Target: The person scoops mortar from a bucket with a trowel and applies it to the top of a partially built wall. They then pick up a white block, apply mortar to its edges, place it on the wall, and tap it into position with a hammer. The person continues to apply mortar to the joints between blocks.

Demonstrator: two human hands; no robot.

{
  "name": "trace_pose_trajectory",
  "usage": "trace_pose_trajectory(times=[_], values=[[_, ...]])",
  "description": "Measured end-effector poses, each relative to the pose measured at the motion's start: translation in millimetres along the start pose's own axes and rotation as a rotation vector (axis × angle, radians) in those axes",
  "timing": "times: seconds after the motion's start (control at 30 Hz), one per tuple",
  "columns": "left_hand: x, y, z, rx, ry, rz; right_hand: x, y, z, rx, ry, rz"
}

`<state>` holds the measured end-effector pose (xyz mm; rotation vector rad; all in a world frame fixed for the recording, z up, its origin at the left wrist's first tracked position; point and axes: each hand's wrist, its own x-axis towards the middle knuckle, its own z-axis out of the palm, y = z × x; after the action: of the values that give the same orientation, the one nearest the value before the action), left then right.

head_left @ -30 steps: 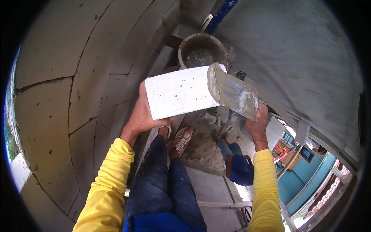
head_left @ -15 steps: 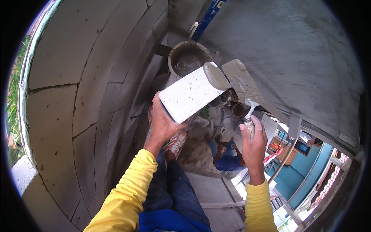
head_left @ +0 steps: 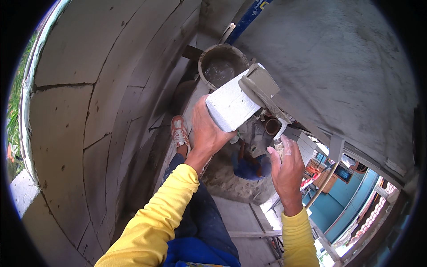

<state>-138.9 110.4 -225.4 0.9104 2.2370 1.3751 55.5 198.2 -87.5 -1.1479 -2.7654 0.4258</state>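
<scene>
My left hand [head_left: 210, 129] grips the near end of a white lightweight block [head_left: 233, 101], which is tilted up toward the right. Grey mortar [head_left: 250, 91] lies on the far end of the block. My right hand [head_left: 287, 167] is closed round the handle of a trowel [head_left: 263, 82]. The trowel's mortar-coated blade rests against or just over that far end; exact contact I cannot tell. Just beyond the block stands a round bucket [head_left: 202, 66] with wet grey mix inside, its right side partly hidden by the block.
A block wall [head_left: 66, 120] rises at my left, a grey plastered wall [head_left: 338, 66] at the right. A blue spirit level [head_left: 247, 20] leans behind the bucket. My shoe [head_left: 179, 133] stands on a narrow plank. Far below, another person [head_left: 247, 167] bends over near a small pot [head_left: 272, 127].
The trowel blade has swung left from beside the block onto its mortared end. My left hand and the block have shifted slightly right. The person below has moved left and up in view.
</scene>
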Motion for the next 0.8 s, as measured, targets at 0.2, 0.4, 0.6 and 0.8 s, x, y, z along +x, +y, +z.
trace_pose_trajectory(times=[0.2,0.4,0.6,0.8], values=[[5.8,0.0,9.1,0.000,0.040,0.008,-31.4,-19.8,26.3,-0.011,0.032,-0.135],[9.3,-7.2,9.0,-0.034,0.064,0.097,-71.0,-21.6,42.9,0.293,0.069,-0.137],[12.8,6.2,-2.2,-0.013,0.002,-0.017,-22.9,3.3,26.8,0.085,0.173,0.017],[9.3,4.2,-4.4,-0.021,0.006,0.005,39.8,7.6,-1.4,-0.316,0.118,-0.159]])
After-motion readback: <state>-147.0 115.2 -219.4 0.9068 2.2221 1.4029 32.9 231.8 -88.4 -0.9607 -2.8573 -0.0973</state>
